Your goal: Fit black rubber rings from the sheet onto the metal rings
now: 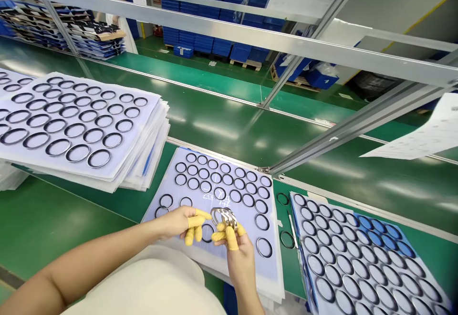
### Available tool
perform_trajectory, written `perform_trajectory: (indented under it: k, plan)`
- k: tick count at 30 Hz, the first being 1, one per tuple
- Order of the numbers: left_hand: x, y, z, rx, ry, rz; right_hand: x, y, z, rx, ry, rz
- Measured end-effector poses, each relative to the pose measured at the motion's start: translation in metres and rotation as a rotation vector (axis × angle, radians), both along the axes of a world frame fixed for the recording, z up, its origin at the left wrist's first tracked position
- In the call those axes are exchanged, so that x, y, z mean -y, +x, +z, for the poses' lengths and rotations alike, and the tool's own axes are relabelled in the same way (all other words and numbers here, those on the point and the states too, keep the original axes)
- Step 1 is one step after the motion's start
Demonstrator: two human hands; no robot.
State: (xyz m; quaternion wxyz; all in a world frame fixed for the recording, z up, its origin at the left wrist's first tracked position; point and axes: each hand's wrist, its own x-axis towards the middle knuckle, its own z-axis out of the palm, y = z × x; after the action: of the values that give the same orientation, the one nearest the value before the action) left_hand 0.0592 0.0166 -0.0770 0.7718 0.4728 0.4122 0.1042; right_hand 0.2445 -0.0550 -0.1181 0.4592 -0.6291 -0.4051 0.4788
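Yellow finger cots cover the fingertips of both hands. My right hand (239,246) grips a small bunch of shiny metal rings (226,216), held upright between thumb and fingers above a white foam sheet (229,253). Close beside the bunch, on its left, my left hand (186,223) has its fingers partly stretched out and nothing visible in them. Its index fingertip is at the edge of the rings; whether it touches them I cannot tell. Dark-edged rings (215,177) lie in rows on the sheet's far part, with others along its right and left sides. Handwriting marks the sheet's middle.
A tall stack of foam sheets (132,162) bearing rings stands at left. Another ring-covered sheet (336,257), partly blue, lies at right. Between sheets are two loose rings and a thin white tool (292,229). An aluminium frame (343,123) crosses the bench; a person (114,14) stands beyond.
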Motion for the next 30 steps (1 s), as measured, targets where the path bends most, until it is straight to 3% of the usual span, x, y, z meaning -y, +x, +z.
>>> perform_trajectory:
  k: [5,11,18,25,30]
  plan:
    - [0.004,-0.005,0.049,0.235,-0.264,0.002,0.016,-0.023,0.047,-0.216,0.33,0.347]
    - [0.015,-0.016,0.079,0.393,-0.299,-0.113,0.018,-0.024,0.074,-0.06,0.553,0.477]
    - [0.029,-0.017,0.081,0.453,-0.349,-0.182,0.021,-0.028,0.074,-0.022,0.591,0.488]
    - [0.04,-0.017,0.09,0.413,-0.28,-0.216,0.029,-0.023,0.074,-0.198,0.418,0.551]
    - [0.046,-0.018,0.091,0.371,-0.253,-0.182,0.031,-0.023,0.076,-0.177,0.369,0.566]
